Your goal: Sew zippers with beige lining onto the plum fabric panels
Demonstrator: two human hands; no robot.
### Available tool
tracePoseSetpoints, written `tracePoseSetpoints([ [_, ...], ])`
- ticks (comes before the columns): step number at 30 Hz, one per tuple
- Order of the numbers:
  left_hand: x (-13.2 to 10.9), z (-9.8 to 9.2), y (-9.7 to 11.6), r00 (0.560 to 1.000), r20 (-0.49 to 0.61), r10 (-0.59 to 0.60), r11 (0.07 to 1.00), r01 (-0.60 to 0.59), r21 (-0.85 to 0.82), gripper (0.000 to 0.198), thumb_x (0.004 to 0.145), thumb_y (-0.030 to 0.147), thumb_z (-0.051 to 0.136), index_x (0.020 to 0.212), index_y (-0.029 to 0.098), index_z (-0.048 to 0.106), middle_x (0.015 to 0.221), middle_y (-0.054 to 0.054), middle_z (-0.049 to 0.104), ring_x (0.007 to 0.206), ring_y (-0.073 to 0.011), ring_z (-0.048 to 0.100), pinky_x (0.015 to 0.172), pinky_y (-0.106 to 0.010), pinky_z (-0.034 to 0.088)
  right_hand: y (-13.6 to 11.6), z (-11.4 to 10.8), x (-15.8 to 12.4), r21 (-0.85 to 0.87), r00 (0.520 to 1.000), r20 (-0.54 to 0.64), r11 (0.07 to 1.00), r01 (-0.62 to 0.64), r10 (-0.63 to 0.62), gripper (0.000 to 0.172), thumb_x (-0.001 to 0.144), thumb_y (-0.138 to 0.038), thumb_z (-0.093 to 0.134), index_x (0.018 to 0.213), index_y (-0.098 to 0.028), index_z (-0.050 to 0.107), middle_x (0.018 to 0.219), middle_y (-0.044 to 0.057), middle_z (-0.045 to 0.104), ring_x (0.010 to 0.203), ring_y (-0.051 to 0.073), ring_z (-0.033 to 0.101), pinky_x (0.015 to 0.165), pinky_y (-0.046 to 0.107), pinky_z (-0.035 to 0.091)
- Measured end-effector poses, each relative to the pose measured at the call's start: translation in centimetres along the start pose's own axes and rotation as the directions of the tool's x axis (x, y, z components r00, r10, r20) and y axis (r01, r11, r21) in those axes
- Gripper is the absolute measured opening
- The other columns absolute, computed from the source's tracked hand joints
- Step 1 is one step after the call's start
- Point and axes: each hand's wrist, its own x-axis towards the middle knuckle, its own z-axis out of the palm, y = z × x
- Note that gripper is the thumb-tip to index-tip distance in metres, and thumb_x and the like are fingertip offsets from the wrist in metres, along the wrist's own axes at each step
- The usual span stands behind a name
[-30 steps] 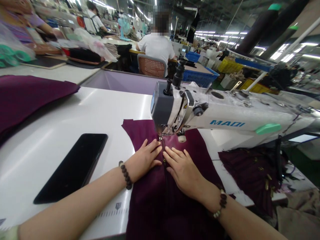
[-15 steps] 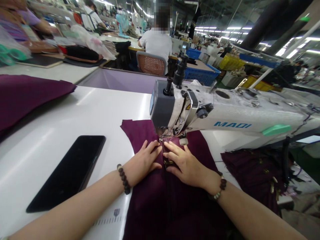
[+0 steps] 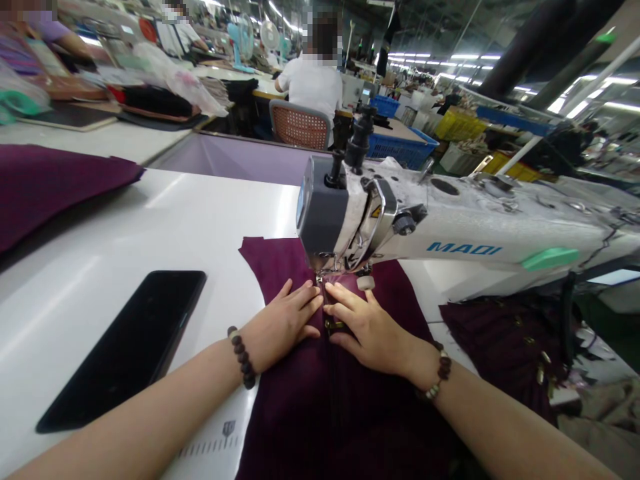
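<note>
Left hand (image 3: 285, 323), right hand (image 3: 371, 330): spread, gripping nothing, laid on maroon cloth (image 3: 285, 413), seemingly steadying it, near side of sewing machine (image 3: 420, 223).

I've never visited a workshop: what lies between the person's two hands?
The head view shows a dark strip, apparently a zipper, with a brass-coloured metal piece, along the purple cloth between left hand and right hand.

From my distant seat I laid the left hand (image 3: 283, 325) palm down, fingers loosely spread, and the right hand (image 3: 375, 333) palm down beside it, fingers slightly bent. Their fingertips sat just apart, angled inward toward the far edge of the tabletop (image 3: 200, 227). Both the left forearm (image 3: 150, 410) and right forearm (image 3: 500, 413) slanted inward.
</note>
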Motion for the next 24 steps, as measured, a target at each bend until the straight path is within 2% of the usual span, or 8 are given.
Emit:
tracePoseSetpoints([
  [8,-0.11,0.3,-0.22,0.999,-0.049,0.007,0.999,-0.008,-0.033,0.051,0.081,0.04,0.055,0.121,0.009,0.046,0.124,-0.015,0.05,0.124,-0.0292,0.036,0.1,-0.051,0.03,-0.03,-0.18,0.01,0.007,1.0,0.01,1.0,0.004,-0.004,0.036,0.084,-0.028,0.049,0.119,-0.017,0.046,0.14,0.011,0.026,0.127,0.023,0.027,0.101,0.056,0.019],
  [24,0.08,-0.01,-0.26,0.999,-0.045,-0.022,0.998,0.019,-0.063,0.051,0.079,0.036,0.059,0.12,0.01,0.043,0.121,-0.015,0.051,0.122,-0.0285,0.038,0.099,-0.05,0.032,0.15,-0.05,0.28,-0.013,1.0,0.009,1.0,0.01,-0.01,0.036,0.085,-0.028,0.049,0.119,-0.016,0.046,0.141,0.01,0.025,0.128,0.022,0.026,0.102,0.053,0.022],
])
